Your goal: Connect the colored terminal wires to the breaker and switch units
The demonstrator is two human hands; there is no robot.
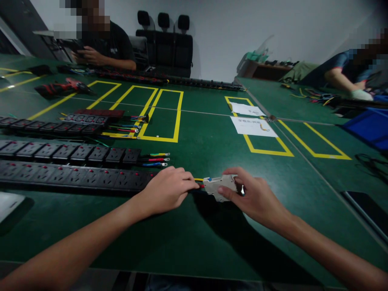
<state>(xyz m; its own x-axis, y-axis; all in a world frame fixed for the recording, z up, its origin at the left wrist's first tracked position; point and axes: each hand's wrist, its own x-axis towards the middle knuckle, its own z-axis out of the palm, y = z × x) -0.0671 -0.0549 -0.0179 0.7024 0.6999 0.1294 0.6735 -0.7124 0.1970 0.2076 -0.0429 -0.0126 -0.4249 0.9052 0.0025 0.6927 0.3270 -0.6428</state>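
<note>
A long black socket strip (100, 178) lies across the near left of the table, with wires leaving its right end. My left hand (171, 190) is closed at that end, its fingertips pinching the wires. A yellow wire (198, 179) and a red one run from there to a light grey circuit breaker (214, 189). Gripping the breaker between thumb and fingers, my right hand (257, 198) holds it just above the table. The breaker's right end is partly covered by those fingers. I cannot see how far the wires go into it.
Another socket strip (93, 154) with lugged wires lies just behind, more strips farther left. A red-black power tool (65, 87) and paper sheets (253, 126) are beyond. A phone (368, 212) and blue bin (371, 127) stand right. Two people sit across and at right.
</note>
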